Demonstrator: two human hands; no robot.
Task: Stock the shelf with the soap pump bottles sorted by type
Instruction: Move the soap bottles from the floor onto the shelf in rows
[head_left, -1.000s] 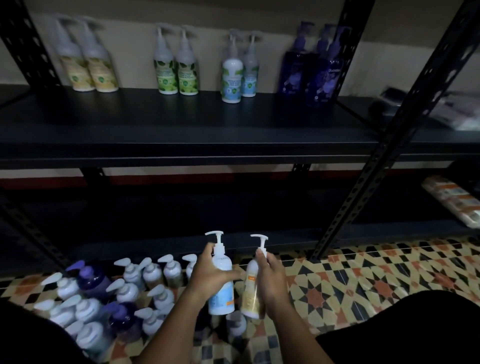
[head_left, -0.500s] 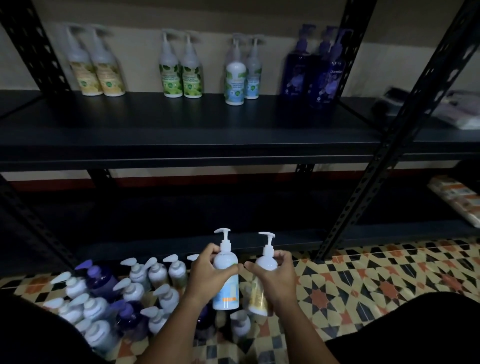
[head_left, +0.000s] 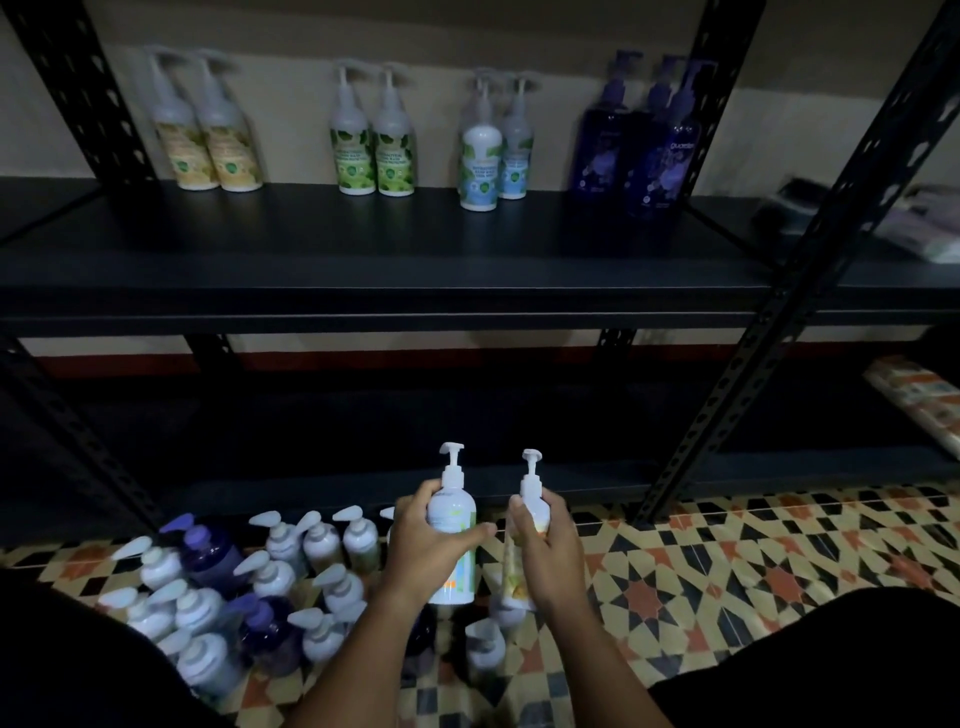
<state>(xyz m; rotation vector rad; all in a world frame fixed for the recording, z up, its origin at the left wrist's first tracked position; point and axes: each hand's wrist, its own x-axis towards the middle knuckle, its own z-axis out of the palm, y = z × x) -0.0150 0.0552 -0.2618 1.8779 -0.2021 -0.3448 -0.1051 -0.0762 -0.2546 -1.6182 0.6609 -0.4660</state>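
Note:
My left hand grips a white pump bottle with a pale blue label, held upright above the floor. Beside it my right hand grips a slimmer white pump bottle with a yellow label. On the upper black shelf stand sorted groups: two yellow-label bottles, two green-label bottles, blue-label bottles and dark purple bottles. Several loose white and purple pump bottles stand on the floor at the lower left.
Black slotted uprights frame the shelf bays. The lower shelf is dark and bare in front of my hands. Wrapped packs lie on the right bay's lower shelf, other packages on its upper one. Patterned floor tiles spread right.
Both hands have lifted their bottles a little higher off the floor, and my head has tilted so the shelf sits lower in view.

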